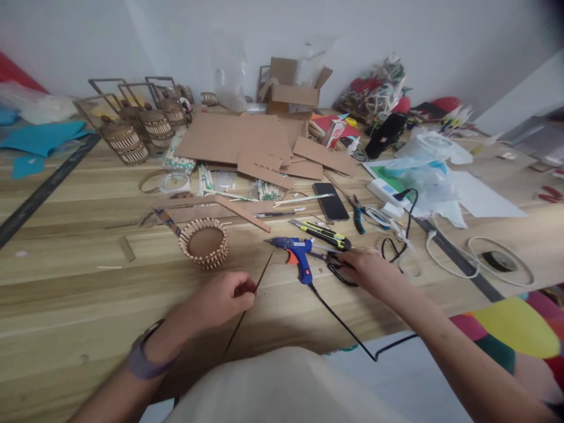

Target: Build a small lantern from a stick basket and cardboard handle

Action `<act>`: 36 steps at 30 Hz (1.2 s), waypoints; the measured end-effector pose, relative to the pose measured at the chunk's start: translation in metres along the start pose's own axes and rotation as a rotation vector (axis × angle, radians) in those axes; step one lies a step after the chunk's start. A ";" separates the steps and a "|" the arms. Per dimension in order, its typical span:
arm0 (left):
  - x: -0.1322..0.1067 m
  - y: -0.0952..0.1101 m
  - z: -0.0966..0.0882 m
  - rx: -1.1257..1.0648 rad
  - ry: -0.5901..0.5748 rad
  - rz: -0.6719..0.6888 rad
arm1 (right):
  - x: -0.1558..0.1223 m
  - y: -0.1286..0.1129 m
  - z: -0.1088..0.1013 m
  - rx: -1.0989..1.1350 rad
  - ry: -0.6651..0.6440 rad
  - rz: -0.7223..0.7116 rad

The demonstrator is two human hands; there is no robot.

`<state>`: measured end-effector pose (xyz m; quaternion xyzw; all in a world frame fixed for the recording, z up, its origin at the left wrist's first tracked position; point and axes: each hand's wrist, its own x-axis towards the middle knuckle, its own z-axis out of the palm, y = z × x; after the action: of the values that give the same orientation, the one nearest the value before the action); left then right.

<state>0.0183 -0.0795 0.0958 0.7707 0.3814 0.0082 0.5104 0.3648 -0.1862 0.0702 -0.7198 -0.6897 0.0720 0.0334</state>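
Our L hand (231, 296) is nearly closed, thumb & fingers pinching a thin dark-brown stick (265, 269) approx mid-length; some fingertips are hidden from us. Our R hand (372, 273) is half curled, fingers on black-handled metal scissors (329, 258); it covers pt of the handles, so we can't tell how firm the hold is. Btwn hands, slightly beyond, lies a blue plastic glue gun (304, 264), its black cord (337, 317) passing out of sight under our R forearm. Farther L: a round wood-slat basket (207, 258). At back, the brown cardboard sheets' (233, 138) print is hard to read.
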 end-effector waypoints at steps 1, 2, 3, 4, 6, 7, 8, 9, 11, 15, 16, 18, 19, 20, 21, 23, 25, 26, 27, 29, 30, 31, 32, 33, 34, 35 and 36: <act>0.005 -0.001 0.000 -0.084 -0.033 -0.012 | -0.004 0.001 0.003 -0.037 -0.015 0.017; 0.011 -0.002 0.000 -0.172 -0.057 -0.019 | -0.008 0.002 0.006 -0.059 -0.021 0.035; 0.015 -0.003 0.000 -0.257 -0.068 -0.019 | -0.010 0.003 0.008 -0.065 -0.028 0.051; 0.020 -0.004 0.001 -0.336 -0.068 -0.020 | -0.012 0.005 0.009 -0.055 -0.045 0.055; 0.027 -0.005 0.003 -0.470 -0.048 -0.031 | -0.015 0.008 0.006 0.001 -0.103 0.043; 0.030 -0.006 0.004 -0.525 -0.037 -0.045 | -0.018 0.010 0.004 0.046 -0.133 0.033; 0.032 -0.006 0.006 -0.572 -0.030 -0.060 | -0.022 0.013 0.001 0.098 -0.161 0.023; 0.033 -0.006 0.008 -0.610 -0.022 -0.070 | -0.027 0.015 -0.002 0.156 -0.177 0.015; 0.033 -0.005 0.012 -0.654 0.006 -0.087 | -0.040 0.021 -0.009 0.267 -0.193 0.016; 0.029 -0.001 0.018 -0.612 0.113 -0.114 | -0.063 0.015 -0.022 0.396 -0.198 0.092; 0.027 0.001 0.019 -0.573 0.138 -0.122 | -0.065 0.008 -0.024 0.417 -0.205 0.114; 0.024 0.004 0.020 -0.481 0.173 -0.118 | -0.066 -0.013 -0.029 0.466 -0.242 0.136; 0.023 0.005 0.021 -0.438 0.184 -0.106 | -0.064 -0.026 -0.030 0.491 -0.247 0.143; 0.021 0.006 0.022 -0.406 0.189 -0.089 | -0.061 -0.039 -0.032 0.531 -0.242 0.123; 0.020 0.007 0.023 -0.391 0.191 -0.072 | -0.057 -0.052 -0.032 0.586 -0.245 0.095; 0.017 0.009 0.026 -0.405 0.187 -0.052 | -0.050 -0.073 -0.032 0.672 -0.273 0.064; 0.013 0.010 0.028 -0.448 0.182 -0.043 | -0.045 -0.089 -0.030 0.714 -0.303 0.039; 0.011 0.011 0.029 -0.465 0.186 -0.040 | -0.044 -0.095 -0.029 0.727 -0.315 0.029; 0.010 0.012 0.029 -0.472 0.196 -0.038 | -0.042 -0.100 -0.027 0.739 -0.319 0.023; 0.006 0.015 0.029 -0.465 0.214 -0.045 | -0.039 -0.108 -0.023 0.775 -0.335 0.028; 0.004 0.016 0.029 -0.457 0.222 -0.054 | -0.037 -0.111 -0.021 0.799 -0.345 0.036; 0.003 0.018 0.028 -0.446 0.224 -0.064 | -0.035 -0.114 -0.019 0.823 -0.356 0.039; 0.002 0.019 0.028 -0.432 0.222 -0.075 | -0.033 -0.117 -0.018 0.846 -0.367 0.041; 0.002 0.021 0.027 -0.416 0.216 -0.083 | -0.031 -0.120 -0.017 0.863 -0.377 0.039; 0.002 0.022 0.027 -0.399 0.209 -0.090 | -0.028 -0.123 -0.017 0.872 -0.386 0.038; 0.002 0.023 0.027 -0.382 0.201 -0.093 | -0.026 -0.126 -0.018 0.875 -0.390 0.037; 0.002 0.023 0.027 -0.368 0.194 -0.095 | -0.023 -0.129 -0.018 0.873 -0.395 0.036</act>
<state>0.0439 -0.1039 0.1004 0.6410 0.4569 0.1278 0.6033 0.2396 -0.2024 0.1084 -0.6230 -0.5755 0.4908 0.1994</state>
